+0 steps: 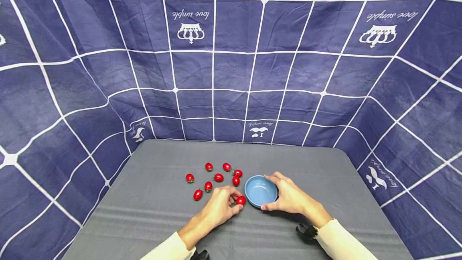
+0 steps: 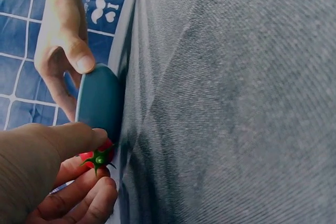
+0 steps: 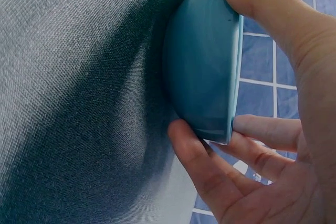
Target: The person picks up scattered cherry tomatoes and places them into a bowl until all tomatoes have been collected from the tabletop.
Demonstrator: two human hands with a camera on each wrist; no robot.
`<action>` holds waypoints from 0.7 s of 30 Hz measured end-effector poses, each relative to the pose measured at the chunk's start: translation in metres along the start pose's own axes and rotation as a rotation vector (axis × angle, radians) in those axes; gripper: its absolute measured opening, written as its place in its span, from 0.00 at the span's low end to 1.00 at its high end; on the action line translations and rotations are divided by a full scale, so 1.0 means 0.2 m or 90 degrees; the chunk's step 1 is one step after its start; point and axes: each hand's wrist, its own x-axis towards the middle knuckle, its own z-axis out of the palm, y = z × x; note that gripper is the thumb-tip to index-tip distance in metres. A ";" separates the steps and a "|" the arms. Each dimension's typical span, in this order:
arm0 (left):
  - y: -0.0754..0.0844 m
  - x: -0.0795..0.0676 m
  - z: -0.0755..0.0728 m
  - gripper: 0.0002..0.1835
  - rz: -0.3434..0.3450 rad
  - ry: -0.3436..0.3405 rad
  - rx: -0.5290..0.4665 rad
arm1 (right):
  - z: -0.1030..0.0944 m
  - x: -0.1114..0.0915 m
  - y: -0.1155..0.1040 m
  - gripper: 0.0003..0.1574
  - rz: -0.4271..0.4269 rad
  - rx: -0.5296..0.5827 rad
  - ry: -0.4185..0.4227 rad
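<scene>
A cherry tomato (image 1: 240, 200) with a green calyx is pinched between the thumb and fingers of my left hand (image 1: 220, 204), just left of a small blue bowl (image 1: 260, 192). With thumb and fingers spread around its right side, my right hand (image 1: 290, 196) grips the bowl by its rim and outer wall. No tomato shows inside the bowl in the head view. The left wrist view has the held tomato (image 2: 94, 159) close to the bowl's side (image 2: 100, 98). Seen from the right wrist, the bowl (image 3: 202, 66) has its curved underside near the cloth; whether it touches cannot be told.
Several more cherry tomatoes (image 1: 218, 177) lie scattered on the grey cloth-covered table (image 1: 162, 216), left of and behind the bowl. A blue curtain (image 1: 231, 71) with white grid lines stands around the table's back and sides.
</scene>
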 end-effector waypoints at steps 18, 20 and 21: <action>0.08 0.13 -0.09 0.14 0.034 0.071 -0.016 | 0.00 0.00 0.00 0.69 0.003 -0.001 0.000; 0.09 0.14 -0.09 0.14 0.030 0.068 0.004 | 0.00 0.00 0.00 0.68 0.004 -0.001 0.000; 0.10 0.15 -0.09 0.14 0.026 0.064 0.012 | 0.00 0.00 0.00 0.69 0.005 -0.001 -0.001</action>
